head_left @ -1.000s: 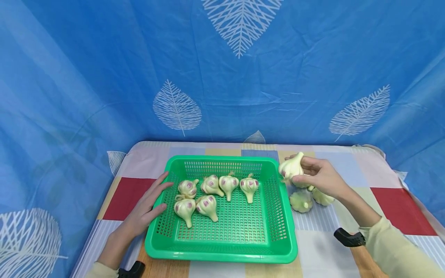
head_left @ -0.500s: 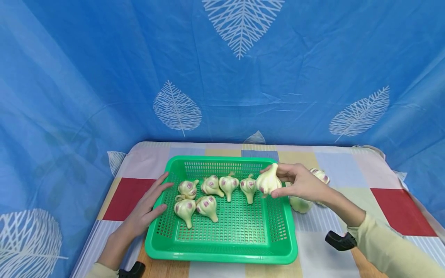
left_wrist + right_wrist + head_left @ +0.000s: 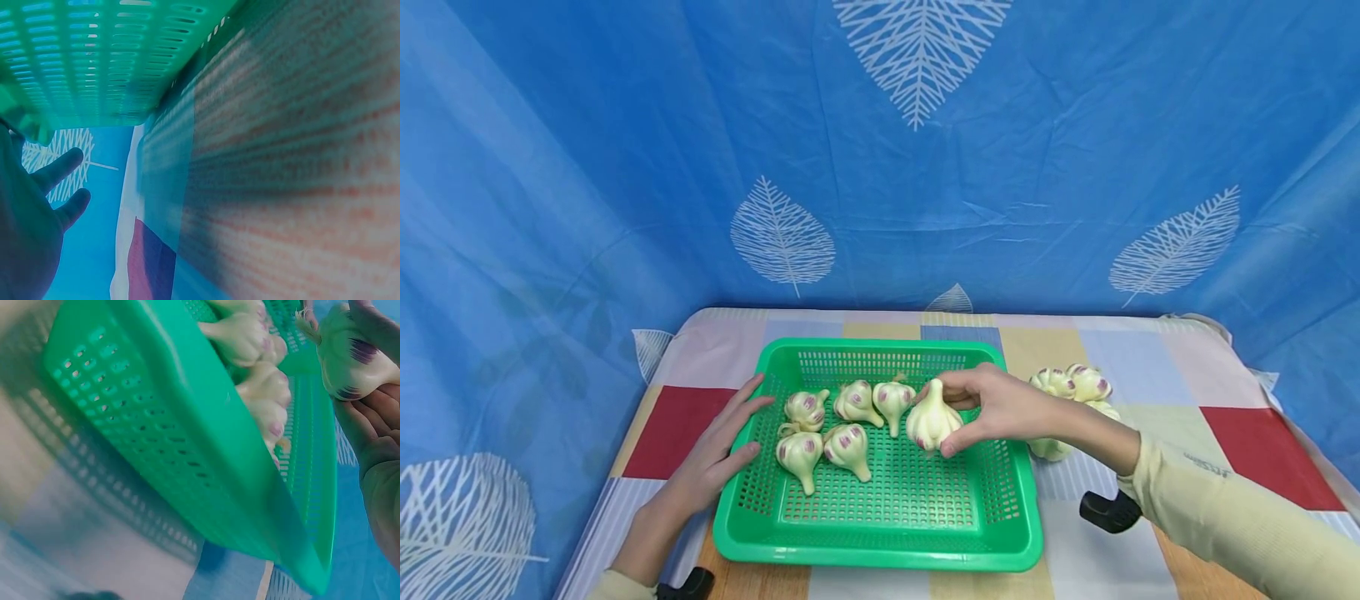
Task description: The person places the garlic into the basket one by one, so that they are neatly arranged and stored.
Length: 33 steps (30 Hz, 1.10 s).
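Note:
My right hand (image 3: 1000, 407) pinches a white garlic bulb with purple streaks (image 3: 934, 423) above the right half of a green plastic basket (image 3: 880, 558). The bulb's stem points up, thumb on its near side and fingers behind. In the right wrist view, the held garlic (image 3: 350, 356) shows its root tuft, with the fingers curled about it. Inside the basket lie several more garlic bulbs (image 3: 846, 448), mostly toward the left and back; one is hidden behind the held bulb. My left hand (image 3: 711, 458) rests at the basket's left rim, its fingers spread and fairly straight.
Right of the basket, several garlic bulbs (image 3: 1088, 383) lie in a group on the checked tablecloth (image 3: 1157, 433), partly covered by my right forearm. A blue curtain with white leaf prints (image 3: 880, 208) hangs behind and beside the table.
My right hand has carried the garlic bulb leftward from beside the basket's right rim to over its inside, and lower. The left hand and basket stay where they were.

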Each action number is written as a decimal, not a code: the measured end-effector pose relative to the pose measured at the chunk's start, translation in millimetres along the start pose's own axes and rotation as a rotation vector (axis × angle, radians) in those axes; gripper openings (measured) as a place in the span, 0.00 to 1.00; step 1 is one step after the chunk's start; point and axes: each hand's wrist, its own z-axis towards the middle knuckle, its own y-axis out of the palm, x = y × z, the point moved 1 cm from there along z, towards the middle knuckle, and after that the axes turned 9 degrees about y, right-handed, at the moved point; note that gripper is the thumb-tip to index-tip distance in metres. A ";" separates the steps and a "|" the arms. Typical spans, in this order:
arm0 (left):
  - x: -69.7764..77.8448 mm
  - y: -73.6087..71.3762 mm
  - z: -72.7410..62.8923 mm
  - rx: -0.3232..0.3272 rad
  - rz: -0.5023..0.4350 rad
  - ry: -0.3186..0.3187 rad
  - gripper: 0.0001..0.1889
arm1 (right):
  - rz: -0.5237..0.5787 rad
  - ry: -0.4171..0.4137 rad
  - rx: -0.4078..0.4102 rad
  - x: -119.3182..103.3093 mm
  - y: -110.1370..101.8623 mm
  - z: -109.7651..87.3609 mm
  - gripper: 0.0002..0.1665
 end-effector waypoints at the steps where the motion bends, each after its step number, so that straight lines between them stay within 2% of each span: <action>1: -0.4 0.0 -0.4 0.000 0.001 0.000 0.32 | -0.005 0.000 -0.005 -1.7 2.1 2.9 0.30; 7: -1.1 -0.3 -1.9 0.004 -0.008 0.000 0.32 | -0.009 0.007 -0.026 -5.7 17.3 22.7 0.29; 13: -1.4 0.9 -1.7 0.006 -0.014 -0.010 0.32 | -0.003 0.058 -0.063 0.1 29.1 37.1 0.25; 19: -2.9 0.2 -1.4 0.007 -0.007 0.003 0.32 | -0.086 0.125 -0.114 8.5 36.8 44.5 0.24; 27: -2.9 0.0 -0.1 0.005 0.013 0.018 0.33 | -0.276 0.118 -0.134 20.3 43.8 49.8 0.27; 33: -3.3 0.3 -0.6 0.008 0.009 0.015 0.33 | -0.320 0.091 -0.125 25.4 50.3 53.0 0.28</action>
